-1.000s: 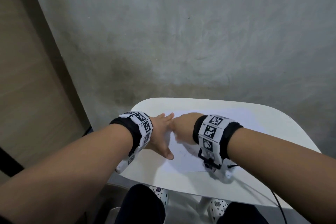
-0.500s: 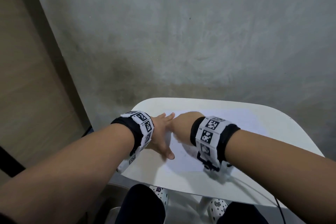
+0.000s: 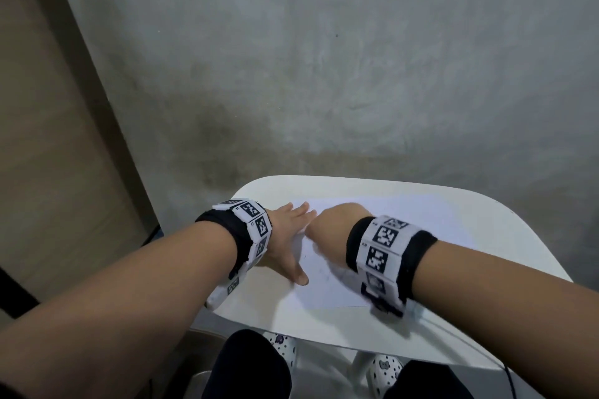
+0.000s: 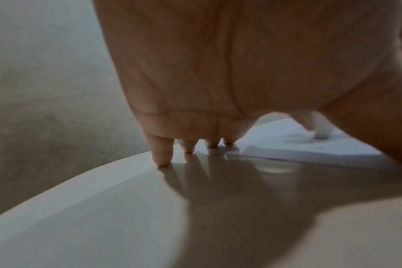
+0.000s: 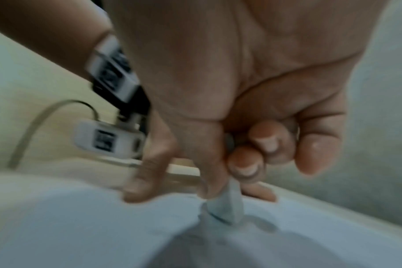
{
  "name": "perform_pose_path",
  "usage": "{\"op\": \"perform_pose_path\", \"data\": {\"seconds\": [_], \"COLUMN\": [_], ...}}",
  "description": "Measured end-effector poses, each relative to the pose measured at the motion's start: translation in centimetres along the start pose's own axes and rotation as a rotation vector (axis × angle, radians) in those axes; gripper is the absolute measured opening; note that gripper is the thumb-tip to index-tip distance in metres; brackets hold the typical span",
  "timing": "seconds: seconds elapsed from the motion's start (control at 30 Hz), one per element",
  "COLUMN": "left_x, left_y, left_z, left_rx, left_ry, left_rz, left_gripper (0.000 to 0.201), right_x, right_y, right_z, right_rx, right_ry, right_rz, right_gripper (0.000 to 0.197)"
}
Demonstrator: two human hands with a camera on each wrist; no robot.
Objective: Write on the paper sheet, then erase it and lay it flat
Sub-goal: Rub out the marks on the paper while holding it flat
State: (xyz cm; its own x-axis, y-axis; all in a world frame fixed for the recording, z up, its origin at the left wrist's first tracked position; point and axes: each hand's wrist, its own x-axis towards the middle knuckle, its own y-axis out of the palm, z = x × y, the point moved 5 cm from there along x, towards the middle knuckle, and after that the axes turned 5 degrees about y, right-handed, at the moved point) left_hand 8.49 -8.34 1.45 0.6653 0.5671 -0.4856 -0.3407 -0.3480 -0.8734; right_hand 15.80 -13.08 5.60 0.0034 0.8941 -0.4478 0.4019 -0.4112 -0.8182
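Observation:
A white paper sheet [image 3: 330,285] lies on the small white table [image 3: 470,236]. My left hand [image 3: 285,236] is spread flat, its fingertips [image 4: 188,150] pressing down at the sheet's left edge [image 4: 287,152]. My right hand [image 3: 334,223] is curled and pinches a small pale eraser [image 5: 227,208], whose end touches the paper [image 5: 80,226]. Faint pencil marks show on the sheet near my left thumb. In the head view the eraser is hidden under the right hand.
The table stands against a grey concrete wall [image 3: 324,58]. A beige panel [image 3: 48,139] is at the left. A cable [image 3: 505,376] runs off the table's near right edge. My knees and patterned slippers [image 3: 285,347] show below the table.
The right hand has shifted slightly right and back across the sheet with the eraser. The left hand has stayed pressed in place.

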Motion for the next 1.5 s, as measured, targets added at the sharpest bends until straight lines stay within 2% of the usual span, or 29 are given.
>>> {"op": "perform_pose_path", "data": {"seconds": [0.07,0.17,0.27,0.3,0.37,0.47,0.57,0.67,0.77,0.87,1.0,1.1,1.2,1.3,1.37,1.43,1.5], "left_x": [0.1,0.1,0.1,0.1,0.0,-0.1,0.2,0.2,0.2,0.3,0.3,0.3,0.4,0.0,-0.1,0.0,0.0], "left_y": [0.1,0.1,0.2,0.2,0.2,0.2,0.3,0.0,-0.6,-0.4,0.2,0.2,0.4,0.1,0.0,0.2,0.3], "left_z": [0.1,0.3,0.2,0.1,0.1,0.5,0.9,1.2,0.9,-0.1,-0.4,-0.3,-0.6,-0.8,-0.8,-0.7,-0.7], "left_rx": [0.003,-0.009,-0.003,-0.003,-0.005,-0.022,-0.014,-0.005,-0.018,0.0,-0.011,-0.017,0.0,-0.012,-0.021,-0.01,0.002], "left_ry": [-0.002,-0.004,-0.001,0.0,-0.001,-0.01,-0.008,-0.013,0.005,0.018,0.018,0.024,0.016,0.03,0.037,0.024,0.015], "left_rz": [0.004,0.026,0.014,0.013,0.023,0.034,0.04,0.044,0.05,0.049,0.036,0.018,0.013,-0.008,-0.009,0.008,0.02], "left_gripper": [0.127,0.13,0.128,0.127,0.128,0.128,0.127,0.124,0.126,0.128,0.128,0.129,0.131,0.126,0.126,0.128,0.13], "right_x": [-0.3,-0.3,-0.7,-0.9,-0.4,0.6,0.0,-0.6,-0.7,-0.7,-0.6,-1.6,-2.7,-1.9,-2.0,-2.4,-2.7], "right_y": [0.3,-0.1,0.3,0.4,0.2,1.0,1.4,1.5,1.3,1.0,1.3,1.3,1.5,0.8,0.7,1.0,1.4], "right_z": [0.0,-1.3,-0.1,0.1,-1.6,-5.8,-6.7,-7.0,-5.8,-4.1,-3.6,-1.7,1.0,-0.4,-0.8,0.6,1.1], "right_rx": [-0.05,-0.053,-0.059,-0.087,-0.066,0.145,0.501,0.614,0.522,0.334,0.214,0.105,0.168,0.216,0.166,0.181,0.204], "right_ry": [-0.041,0.038,-0.03,-0.058,-0.003,0.137,0.102,0.096,0.058,0.032,0.06,0.013,-0.115,-0.028,0.027,-0.043,-0.108], "right_rz": [0.024,0.02,0.039,0.024,-0.022,-0.069,-0.153,-0.203,-0.181,-0.174,-0.108,-0.072,-0.05,-0.082,-0.083,-0.032,-0.039], "right_gripper": [0.029,0.02,0.037,0.031,0.014,0.015,0.016,0.016,0.02,0.029,0.024,0.03,0.029,0.024,0.029,0.037,0.031]}}
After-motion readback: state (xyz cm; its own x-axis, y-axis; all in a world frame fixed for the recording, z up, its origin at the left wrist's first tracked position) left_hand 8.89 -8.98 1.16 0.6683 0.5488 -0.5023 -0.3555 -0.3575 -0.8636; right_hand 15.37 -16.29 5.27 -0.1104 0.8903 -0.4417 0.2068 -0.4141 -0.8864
